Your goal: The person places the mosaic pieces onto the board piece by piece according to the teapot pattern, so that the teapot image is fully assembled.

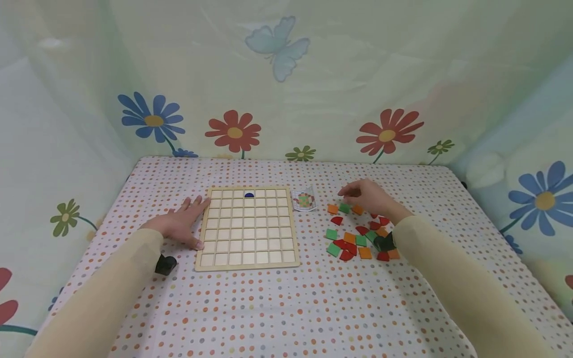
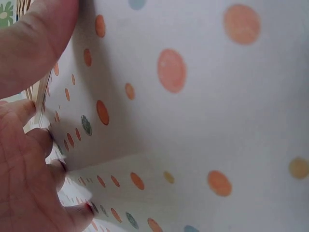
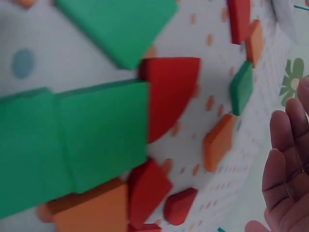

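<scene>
My left hand (image 1: 182, 223) lies with spread fingers along the left side of a pale wooden grid board (image 1: 247, 268), its fingertips touching or very near the frame. One dark blue half-round piece (image 1: 249, 195) sits in the board's top row. Above the upper part of a group of loose flat pieces hovers my right hand (image 1: 370, 197), fingers loosely bent, with nothing seen in it. Beneath it lie a green square (image 1: 343, 208) and an orange square (image 1: 357, 210). In the right wrist view the fingers (image 3: 280, 130) are clear of the pieces.
A small printed pattern card (image 1: 304, 200) lies against the board's right edge. Several red quarter-round pieces (image 1: 336, 220), green squares (image 1: 331, 234) and orange squares (image 1: 365, 253) are scattered right of it. Dotted cloth (image 1: 250, 313) covers the table; a floral curtain (image 1: 322, 99) hangs behind.
</scene>
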The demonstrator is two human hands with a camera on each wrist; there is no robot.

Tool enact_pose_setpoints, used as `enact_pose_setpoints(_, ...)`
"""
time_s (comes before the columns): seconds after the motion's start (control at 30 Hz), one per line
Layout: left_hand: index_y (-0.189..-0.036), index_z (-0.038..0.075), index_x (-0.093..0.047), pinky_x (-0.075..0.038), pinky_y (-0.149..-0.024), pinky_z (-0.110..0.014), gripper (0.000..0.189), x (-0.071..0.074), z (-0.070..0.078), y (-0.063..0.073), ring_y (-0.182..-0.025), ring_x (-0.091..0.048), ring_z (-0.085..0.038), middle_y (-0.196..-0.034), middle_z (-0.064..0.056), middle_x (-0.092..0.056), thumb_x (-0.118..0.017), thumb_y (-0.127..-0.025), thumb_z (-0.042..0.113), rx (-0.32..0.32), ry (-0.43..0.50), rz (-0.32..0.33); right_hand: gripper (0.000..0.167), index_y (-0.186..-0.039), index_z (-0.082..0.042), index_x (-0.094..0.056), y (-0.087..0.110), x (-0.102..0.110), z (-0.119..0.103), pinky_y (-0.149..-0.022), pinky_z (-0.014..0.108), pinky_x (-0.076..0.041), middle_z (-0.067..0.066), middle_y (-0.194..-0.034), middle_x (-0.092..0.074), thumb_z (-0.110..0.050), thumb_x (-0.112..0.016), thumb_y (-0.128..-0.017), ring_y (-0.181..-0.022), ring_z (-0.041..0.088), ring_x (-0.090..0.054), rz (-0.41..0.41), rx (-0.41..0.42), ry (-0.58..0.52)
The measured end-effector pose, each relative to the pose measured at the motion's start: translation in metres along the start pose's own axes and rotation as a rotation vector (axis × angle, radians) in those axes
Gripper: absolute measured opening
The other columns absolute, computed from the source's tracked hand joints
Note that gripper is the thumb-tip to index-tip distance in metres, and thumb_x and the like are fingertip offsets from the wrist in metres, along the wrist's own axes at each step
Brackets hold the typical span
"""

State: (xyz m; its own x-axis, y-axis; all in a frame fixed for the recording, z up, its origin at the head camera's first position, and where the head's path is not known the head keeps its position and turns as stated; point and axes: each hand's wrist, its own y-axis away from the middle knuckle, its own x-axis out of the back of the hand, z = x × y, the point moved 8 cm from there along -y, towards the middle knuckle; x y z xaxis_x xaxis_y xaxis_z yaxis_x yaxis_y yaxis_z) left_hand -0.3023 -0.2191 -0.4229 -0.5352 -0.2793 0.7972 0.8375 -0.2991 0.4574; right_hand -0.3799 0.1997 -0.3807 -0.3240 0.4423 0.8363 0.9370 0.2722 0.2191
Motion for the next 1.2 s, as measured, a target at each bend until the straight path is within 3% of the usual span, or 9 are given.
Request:
enact_pose_setpoints(0.2,-0.165,0.005,-0.003,-0.001,-0.119,-0.077,0.123,0.000,0.000,0.000,-0.155,0.012,-0.052,-0.169,-0.028,0.009,-0.088,-0.079,0.032,-0.006,0.009,-0.005,0.026,-0.123,-0.001,-0.071,0.007,-0.015,0.007,-0.094,0.043,-0.055,0.017,-0.116,-0.072,-0.010,-0.066,-0.099,-0.099,0.027,-0.063,-0.026,0.016,0.018)
enact_pose_setpoints(0.43,-0.165,0.006,-0.003,0.000,-0.119,-0.077,0.124,0.000,-0.001,0.001,-0.155,0.012,-0.052,-0.169,-0.027,0.008,-0.088,-0.079,0.032,-0.001,0.009,-0.003,0.026,-0.112,-0.004,-0.074,0.015,-0.033,-0.001,-0.088,0.041,-0.056,0.011,-0.107,-0.074,-0.020,-0.077,-0.093,-0.093,0.022,-0.065,-0.062,0.080,0.114)
enact_pose_setpoints(0.6,-0.165,0.006,-0.003,-0.001,-0.119,-0.077,0.123,0.000,-0.001,0.000,-0.155,0.011,-0.052,-0.169,-0.027,0.008,-0.088,-0.079,0.031,0.008,0.002,-0.004,0.026,-0.107,-0.005,-0.072,0.014,-0.039,-0.004,-0.088,0.042,-0.056,0.009,-0.101,-0.071,-0.021,-0.081,-0.088,-0.090,0.022,-0.061,-0.053,0.082,0.150)
enact_pose_setpoints(0.97,-0.164,0.005,-0.002,0.000,-0.118,-0.077,0.124,-0.002,-0.001,-0.002,-0.154,0.012,-0.052,-0.169,-0.028,0.009,-0.088,-0.079,0.031,-0.009,0.015,-0.007,0.025,-0.114,-0.009,-0.074,0.012,-0.041,0.005,-0.099,0.048,-0.054,0.011,-0.116,-0.071,-0.013,-0.078,-0.090,-0.105,0.026,-0.063,-0.087,0.086,0.099)
enact_pose_setpoints(1.2,-0.164,0.005,-0.003,-0.001,-0.119,-0.077,0.123,-0.001,0.000,-0.002,-0.154,0.011,-0.053,-0.169,-0.028,0.008,-0.088,-0.079,0.031,-0.002,0.009,-0.001,0.021,-0.112,-0.009,-0.074,0.012,-0.039,0.007,-0.098,0.046,-0.054,0.011,-0.115,-0.071,-0.014,-0.077,-0.091,-0.104,0.025,-0.063,-0.085,0.077,0.092)
